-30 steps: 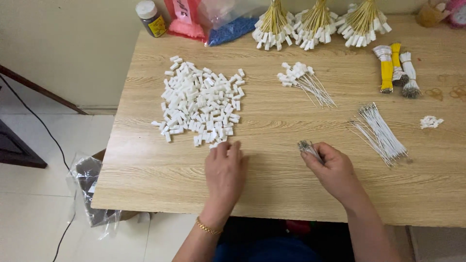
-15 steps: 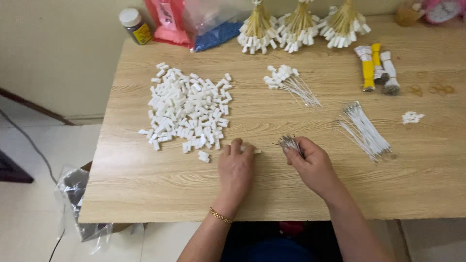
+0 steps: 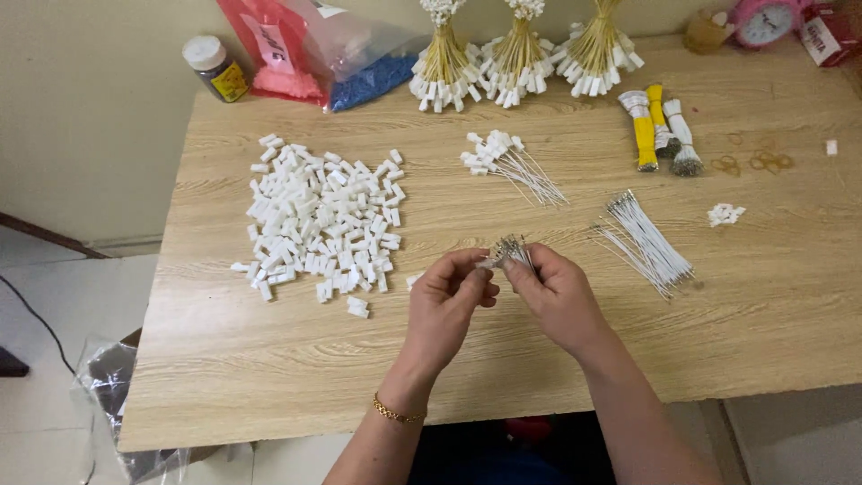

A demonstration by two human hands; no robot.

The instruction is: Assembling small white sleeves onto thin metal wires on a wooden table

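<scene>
1. We are holding both hands just above the near middle of the worktop (image 3: 269, 395). Our right hand (image 3: 561, 301) is pinching a small bunch of thin wires (image 3: 512, 251) with bare metal tips, its grip closed around the bunch's lower part.
2. Our left hand (image 3: 444, 305) is meeting it from the left, fingertips pinched together at the tips of the bunch; whether they are holding a small white piece, we cannot tell.
3. We judge the wires very light, springy and thin, so they are likely to fan out or slip. The best hold is low on the insulated lengths, pinched firmly, leaving the metal tips free and unbent.
4. Just left of our hands, a heap of small white plastic housings (image 3: 319, 220) is lying spread out, with a few strays near its front edge. These look hard, light and smooth, best taken singly between thumb and forefinger.
5. To the right, a loose sheaf of white wires (image 3: 646, 238) is lying slantwise.
6. Farther back, a cluster of wires fitted with white ends (image 3: 507, 162) is resting.
7. Along the far edge, three tied bundles (image 3: 521, 54) are standing beside a brown jar (image 3: 215, 67).
</scene>
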